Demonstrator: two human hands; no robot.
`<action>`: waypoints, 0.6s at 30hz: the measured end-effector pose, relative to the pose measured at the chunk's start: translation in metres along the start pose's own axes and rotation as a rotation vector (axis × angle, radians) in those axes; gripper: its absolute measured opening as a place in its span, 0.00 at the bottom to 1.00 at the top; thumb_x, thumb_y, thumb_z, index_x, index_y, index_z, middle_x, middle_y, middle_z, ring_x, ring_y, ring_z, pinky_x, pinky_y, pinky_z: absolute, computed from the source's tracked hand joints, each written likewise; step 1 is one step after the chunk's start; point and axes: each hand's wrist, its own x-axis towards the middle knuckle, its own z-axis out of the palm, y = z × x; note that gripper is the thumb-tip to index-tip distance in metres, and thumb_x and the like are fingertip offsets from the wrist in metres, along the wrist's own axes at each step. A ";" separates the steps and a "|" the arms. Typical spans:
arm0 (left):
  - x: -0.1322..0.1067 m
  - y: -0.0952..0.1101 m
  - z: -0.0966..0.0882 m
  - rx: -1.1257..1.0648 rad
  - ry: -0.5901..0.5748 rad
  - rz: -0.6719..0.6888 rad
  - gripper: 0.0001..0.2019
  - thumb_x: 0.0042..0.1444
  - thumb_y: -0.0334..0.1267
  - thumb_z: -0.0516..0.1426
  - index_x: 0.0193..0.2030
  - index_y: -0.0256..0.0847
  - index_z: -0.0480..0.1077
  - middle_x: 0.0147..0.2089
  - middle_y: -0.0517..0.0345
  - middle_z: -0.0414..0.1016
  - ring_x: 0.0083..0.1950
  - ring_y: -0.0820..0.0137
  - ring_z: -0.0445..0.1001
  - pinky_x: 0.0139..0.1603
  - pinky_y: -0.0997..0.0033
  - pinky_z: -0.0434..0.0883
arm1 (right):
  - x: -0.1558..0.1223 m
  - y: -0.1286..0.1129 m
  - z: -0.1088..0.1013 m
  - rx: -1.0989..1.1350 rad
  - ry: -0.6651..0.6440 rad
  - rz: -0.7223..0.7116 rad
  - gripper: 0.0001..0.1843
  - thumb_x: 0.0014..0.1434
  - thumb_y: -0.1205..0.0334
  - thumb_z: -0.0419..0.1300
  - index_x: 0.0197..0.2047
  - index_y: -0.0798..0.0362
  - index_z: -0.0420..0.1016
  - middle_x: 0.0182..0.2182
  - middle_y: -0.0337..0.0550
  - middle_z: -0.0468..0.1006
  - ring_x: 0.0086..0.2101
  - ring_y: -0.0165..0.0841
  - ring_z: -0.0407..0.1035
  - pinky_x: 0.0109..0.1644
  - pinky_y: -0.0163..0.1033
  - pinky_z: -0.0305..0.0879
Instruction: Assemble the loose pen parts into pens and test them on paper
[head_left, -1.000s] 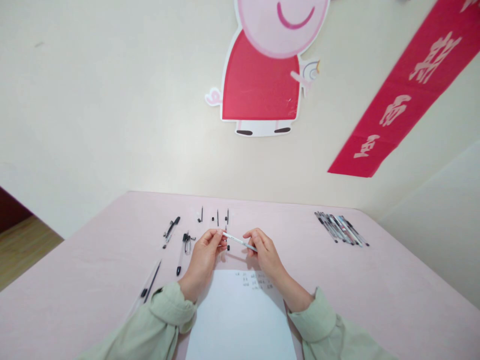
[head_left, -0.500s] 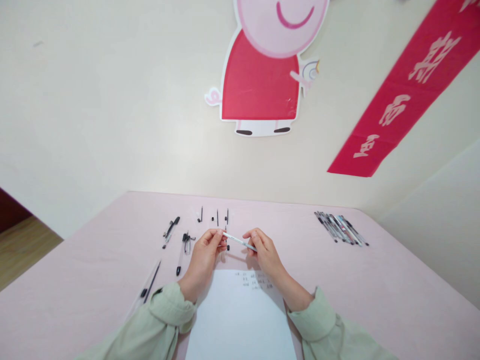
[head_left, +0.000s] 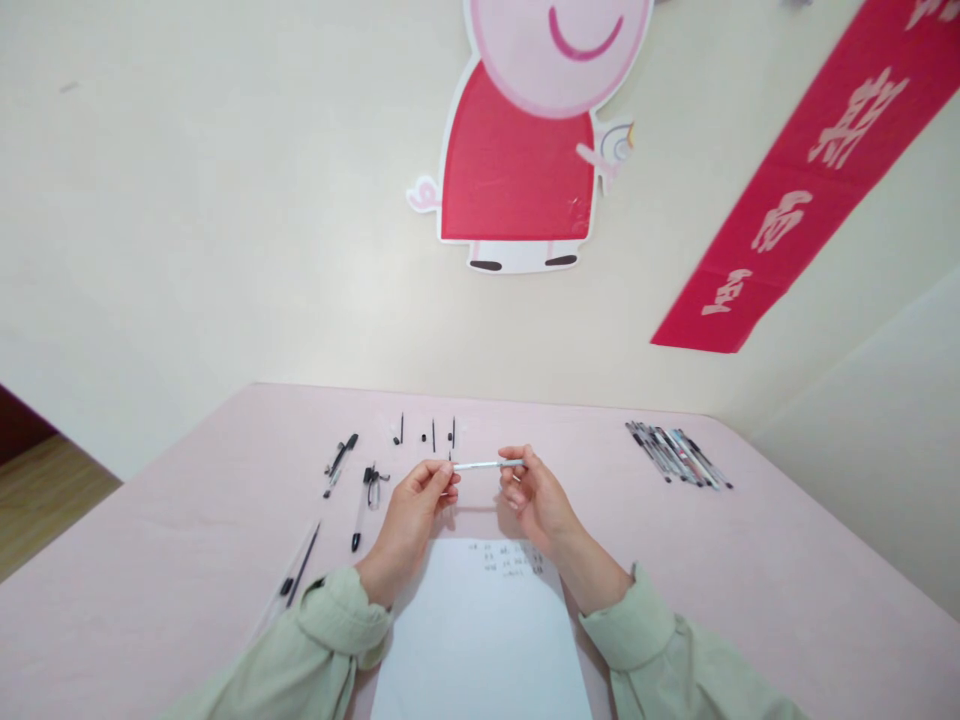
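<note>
The person's right hand [head_left: 536,495] is raised just beyond the far edge of a white sheet of paper [head_left: 480,640], thumb and fingertips pinched on the right end of a thin, pale pen tube [head_left: 484,464]. The tube lies level in the air, running leftward from that hand toward the left hand [head_left: 416,505], which hovers over the paper's far left corner with its fingers curled together. The left fingertips sit right at the tube's free end, but whether they grip it or only meet it cannot be made out. The paper lies on a pink counter [head_left: 750,580]. Its near edge is cut off by the bottom of the picture, and a few lines of writing near its far edge are too small to read. Left of the paper lie loose black pens [head_left: 341,458] and a clear barrel [head_left: 300,570]. Beyond it stands a short row of small black parts [head_left: 433,435], too tiny to identify. Far to the paper's right is a bunch of pens [head_left: 679,455]. On the wall behind, a pig cutout [head_left: 525,150] and a red banner [head_left: 795,200] are both cropped at the top. Half a second earlier the tube sloped down from the left hand to the right. Now the right hand has lifted, bringing the tube level, while the left hand has barely moved.
</note>
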 end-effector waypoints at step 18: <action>-0.015 0.008 0.008 0.580 -0.202 0.196 0.15 0.56 0.48 0.53 0.27 0.39 0.69 0.25 0.62 0.69 0.28 0.71 0.67 0.31 0.74 0.64 | -0.004 0.013 0.003 -0.233 -0.164 -0.063 0.18 0.54 0.46 0.63 0.33 0.54 0.74 0.23 0.36 0.73 0.19 0.23 0.58 0.24 0.31 0.52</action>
